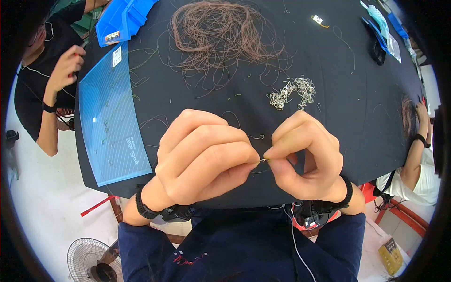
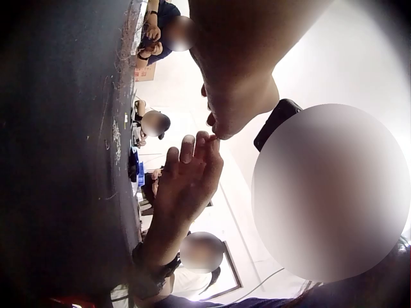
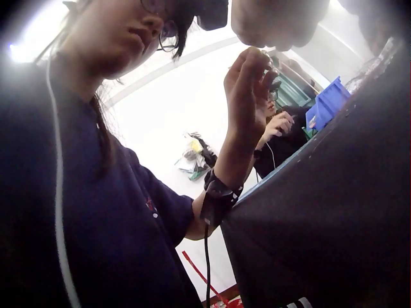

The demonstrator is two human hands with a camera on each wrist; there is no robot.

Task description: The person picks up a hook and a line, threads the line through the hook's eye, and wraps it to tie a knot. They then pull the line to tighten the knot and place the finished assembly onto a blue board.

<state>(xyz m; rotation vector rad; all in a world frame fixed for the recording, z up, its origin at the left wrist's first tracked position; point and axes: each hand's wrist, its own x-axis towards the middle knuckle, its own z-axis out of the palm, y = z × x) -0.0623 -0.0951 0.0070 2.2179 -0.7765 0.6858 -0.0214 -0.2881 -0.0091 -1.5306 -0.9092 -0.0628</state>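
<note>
In the head view, my left hand (image 1: 206, 157) and right hand (image 1: 307, 155) meet fingertip to fingertip above the near part of the black table. Thumb and index finger of each hand pinch a small pale fish hook (image 1: 263, 160), mostly hidden by the fingertips. A thin line curves just below it. Beyond the right hand lies a heap of silvery fish hooks (image 1: 305, 88). A large tangled bundle of brown fishing line (image 1: 211, 23) spreads farther back. One hook with line (image 1: 257, 137) lies on the cloth between the hands.
A blue translucent sheet (image 1: 110, 117) with lines and hooks on it lies at the left. Behind it stands a blue bin (image 1: 123, 21). A labelled yellow piece (image 1: 319, 21) and plastic packets (image 1: 380, 30) lie at the back right. Other people sit at both sides.
</note>
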